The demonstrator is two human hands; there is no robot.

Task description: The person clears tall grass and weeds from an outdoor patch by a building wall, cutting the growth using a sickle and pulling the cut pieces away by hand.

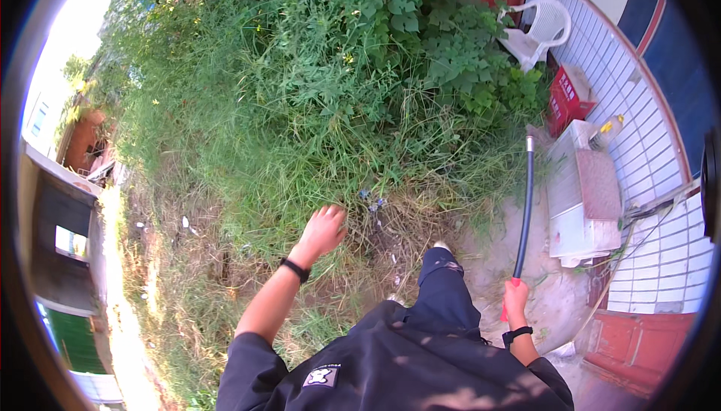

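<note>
Head view, left hand (324, 229): raised out in front over the tall grass (300, 133), fingers loosely curled, holding nothing; likely out for balance or to part the stems.
Head view, right hand (515, 297): closed round the red grip of a long dark tool (525, 208); shaft runs up and away, metal tip near the edge of the weeds, held low at the side so the far end reaches the growth.
Wrists: black band on each.
Footing: one leg in dark trousers (443, 291) forward, shoe at the edge of the grass, on bare sandy ground (496, 246).
Right side: white tiled wall (646, 140); white box-like unit (574, 200) lying along its foot, just beside the tool; red crate (567, 95) and white plastic chair (537, 31) further back, chair tipped into the shrubs.
Left side: low buildings, blown out by sun.
</note>
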